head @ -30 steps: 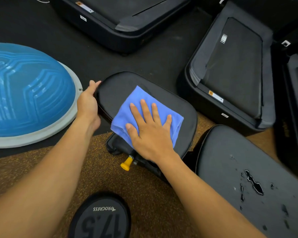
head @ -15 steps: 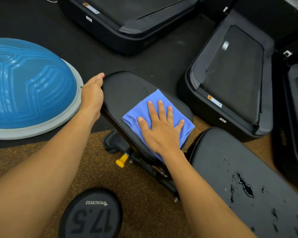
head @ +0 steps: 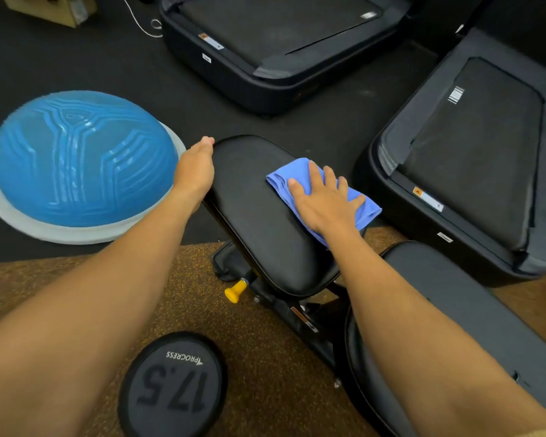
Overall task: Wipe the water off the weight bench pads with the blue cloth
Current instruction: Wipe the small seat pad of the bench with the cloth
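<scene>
Straight, spread fingers (head: 316,178) of the right hand (head: 325,203) press a blue cloth (head: 281,181) flat at the three o'clock edge of a black seat pad (head: 249,209), while the left hand (head: 194,171) grips the pad's rim at ten o'clock, fingers curled over the edge. A second bench pad (head: 454,298) lies at five o'clock, a blue balance dome (head: 79,156) at nine, a 17.5 weight (head: 174,386) at seven and a yellow knob (head: 234,290) below the seat.

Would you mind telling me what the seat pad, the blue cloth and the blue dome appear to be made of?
Seat pad: likely vinyl or leatherette, smooth black with soft sheen.
Blue cloth: thin woven or microfibre fabric, matte, folded and creased.
Blue dome: probably rubbery plastic, glossy, with ridges.
</scene>
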Tool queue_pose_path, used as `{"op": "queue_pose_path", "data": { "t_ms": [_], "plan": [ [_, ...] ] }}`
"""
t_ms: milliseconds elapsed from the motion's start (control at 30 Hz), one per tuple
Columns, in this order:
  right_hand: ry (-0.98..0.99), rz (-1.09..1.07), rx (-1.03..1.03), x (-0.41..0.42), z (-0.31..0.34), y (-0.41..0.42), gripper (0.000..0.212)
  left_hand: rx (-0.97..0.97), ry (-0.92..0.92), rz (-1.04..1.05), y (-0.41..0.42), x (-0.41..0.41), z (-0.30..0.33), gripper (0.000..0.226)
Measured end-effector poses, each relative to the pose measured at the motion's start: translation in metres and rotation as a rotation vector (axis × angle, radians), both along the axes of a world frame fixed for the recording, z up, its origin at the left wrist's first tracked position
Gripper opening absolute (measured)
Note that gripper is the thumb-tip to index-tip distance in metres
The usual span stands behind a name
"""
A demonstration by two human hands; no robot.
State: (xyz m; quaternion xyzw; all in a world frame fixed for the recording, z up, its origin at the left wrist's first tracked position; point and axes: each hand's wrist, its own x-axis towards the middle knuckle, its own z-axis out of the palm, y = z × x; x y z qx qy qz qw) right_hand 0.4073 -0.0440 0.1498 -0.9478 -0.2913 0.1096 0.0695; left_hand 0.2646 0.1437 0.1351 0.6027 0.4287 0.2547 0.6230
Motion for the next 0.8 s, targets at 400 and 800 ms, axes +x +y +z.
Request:
{"op": "queue_pose_path", "data": {
  "t_ms": [400, 800],
  "plan": [
    [-0.091, 0.196, -0.065, 0.016, -0.003, 0.050, 0.069, -0.333, -0.388, 0.045, 0.021, -0.003, -0.025, 0.061],
    [-0.012, 0.187, -0.084, 0.000, 0.006, 0.148, 0.067, -0.446, -0.403, -0.134, 0.047, -0.041, -0.034, 0.070]
  ]
}}
